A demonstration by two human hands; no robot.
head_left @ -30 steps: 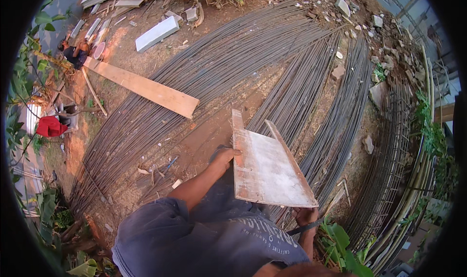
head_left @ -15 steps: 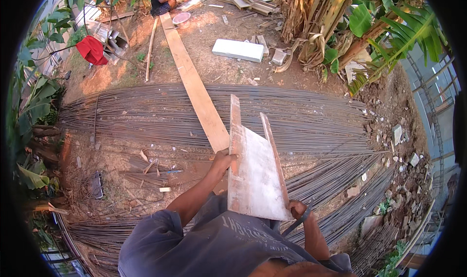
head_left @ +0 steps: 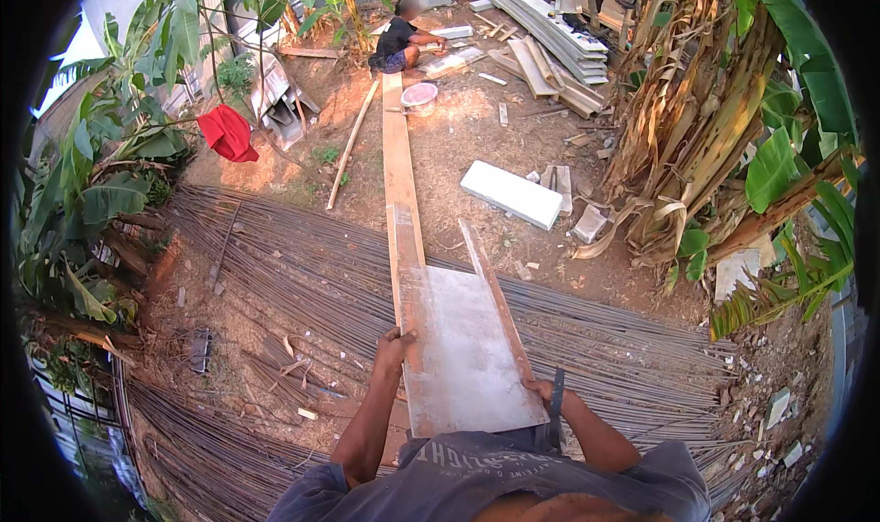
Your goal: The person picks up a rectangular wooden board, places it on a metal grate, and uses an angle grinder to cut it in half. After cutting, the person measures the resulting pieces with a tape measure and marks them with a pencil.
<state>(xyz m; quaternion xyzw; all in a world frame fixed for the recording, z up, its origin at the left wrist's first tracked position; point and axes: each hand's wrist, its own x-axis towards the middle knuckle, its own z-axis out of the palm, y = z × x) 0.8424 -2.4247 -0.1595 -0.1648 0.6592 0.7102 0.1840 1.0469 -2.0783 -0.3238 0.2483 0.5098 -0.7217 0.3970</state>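
Board (head_left: 466, 352) swung into line with the plank (head_left: 397, 151) (fingers (head_left: 400, 339) gripping both edges).

dark grey-blue shirt (head_left: 568, 472) | pale lettering (head_left: 472, 458) | short sleeves (head_left: 680, 481) | dark band (head_left: 556, 394), right wrist (head_left: 570, 406)

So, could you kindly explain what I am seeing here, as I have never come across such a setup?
There is no machine here, just a left hand and a right hand, both bare. The view comes from a wide fisheye camera worn on the head, looking down, which bends straight edges. The hands hold a whitish board by its two sides; a narrow strip on its right side sticks out beyond it. Long, thin, dark rods lie on the ground. Farther off are a long plank, a white block, a pink basin and another person, low down.
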